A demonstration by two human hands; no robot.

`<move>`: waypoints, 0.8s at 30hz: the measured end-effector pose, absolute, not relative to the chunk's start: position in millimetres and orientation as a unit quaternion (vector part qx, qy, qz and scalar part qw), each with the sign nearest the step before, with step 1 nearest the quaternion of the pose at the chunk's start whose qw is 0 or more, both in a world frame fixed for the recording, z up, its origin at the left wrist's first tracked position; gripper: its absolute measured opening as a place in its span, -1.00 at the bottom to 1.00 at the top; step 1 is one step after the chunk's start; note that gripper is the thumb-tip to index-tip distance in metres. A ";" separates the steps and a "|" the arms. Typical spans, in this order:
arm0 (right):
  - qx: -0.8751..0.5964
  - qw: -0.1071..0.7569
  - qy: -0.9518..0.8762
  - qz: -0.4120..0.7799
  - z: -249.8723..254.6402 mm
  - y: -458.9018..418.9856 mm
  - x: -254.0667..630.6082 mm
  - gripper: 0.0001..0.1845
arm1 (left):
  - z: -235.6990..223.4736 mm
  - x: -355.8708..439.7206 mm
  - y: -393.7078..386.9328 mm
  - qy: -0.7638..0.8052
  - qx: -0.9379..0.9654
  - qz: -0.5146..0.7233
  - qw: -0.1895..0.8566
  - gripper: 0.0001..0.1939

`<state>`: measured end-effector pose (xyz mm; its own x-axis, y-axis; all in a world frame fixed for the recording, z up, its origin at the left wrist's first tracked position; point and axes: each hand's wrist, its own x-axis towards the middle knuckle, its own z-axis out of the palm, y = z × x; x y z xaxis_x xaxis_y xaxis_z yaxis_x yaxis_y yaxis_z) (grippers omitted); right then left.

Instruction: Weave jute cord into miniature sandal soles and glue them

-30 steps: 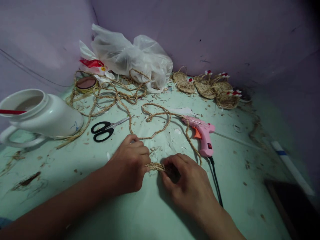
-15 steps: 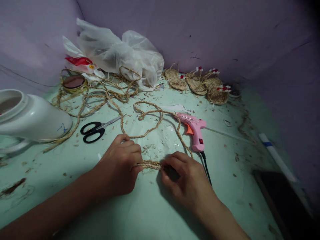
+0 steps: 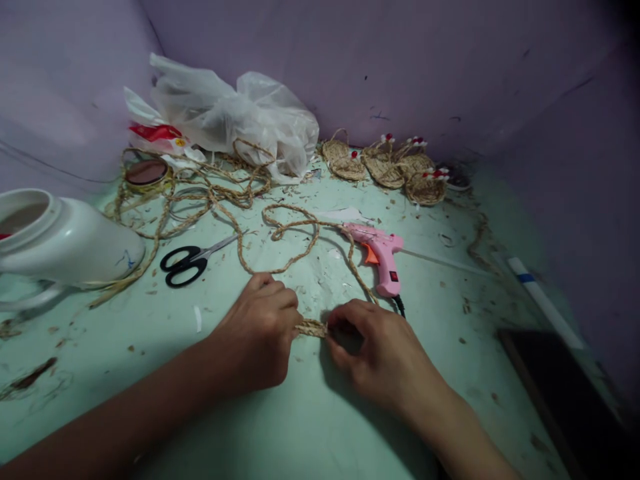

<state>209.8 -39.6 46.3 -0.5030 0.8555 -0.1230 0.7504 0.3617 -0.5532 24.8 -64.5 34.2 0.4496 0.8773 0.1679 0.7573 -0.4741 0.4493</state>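
My left hand and my right hand meet at the middle of a pale green table. Both are closed on a small coil of braided straw rope, pinching it from either side. The loose rope runs from the coil in loops toward the back of the table. A pink glue gun lies just behind my right hand, its black cord passing under that hand. Black scissors lie behind my left hand.
A white jug lies on its side at the left. A clear plastic bag, a round tin and tangled rope sit at the back. Several small woven straw sandals rest by the purple wall. A dark panel is at right.
My hands have drawn closer together, so less of the straw coil shows between them. The view has shifted slightly; everything else lies as before.
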 end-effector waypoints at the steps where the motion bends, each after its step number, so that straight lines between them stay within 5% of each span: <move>1: -0.489 0.090 -0.819 0.285 47.0 -38.7 211.3 -0.90 | 34.7 25.1 -63.8 0.492 0.835 0.188 0.161 -0.83; 24: -0.474 0.100 -0.831 0.273 42.2 -39.4 210.6 -0.91 | 30.3 33.2 -64.9 0.511 0.813 0.201 0.192 -0.90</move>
<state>210.6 -39.4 42.2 -0.5313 0.8421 -0.0924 0.7325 0.4019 -0.5494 33.2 -64.9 30.3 0.3970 0.9084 0.1312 0.7540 -0.4043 0.5178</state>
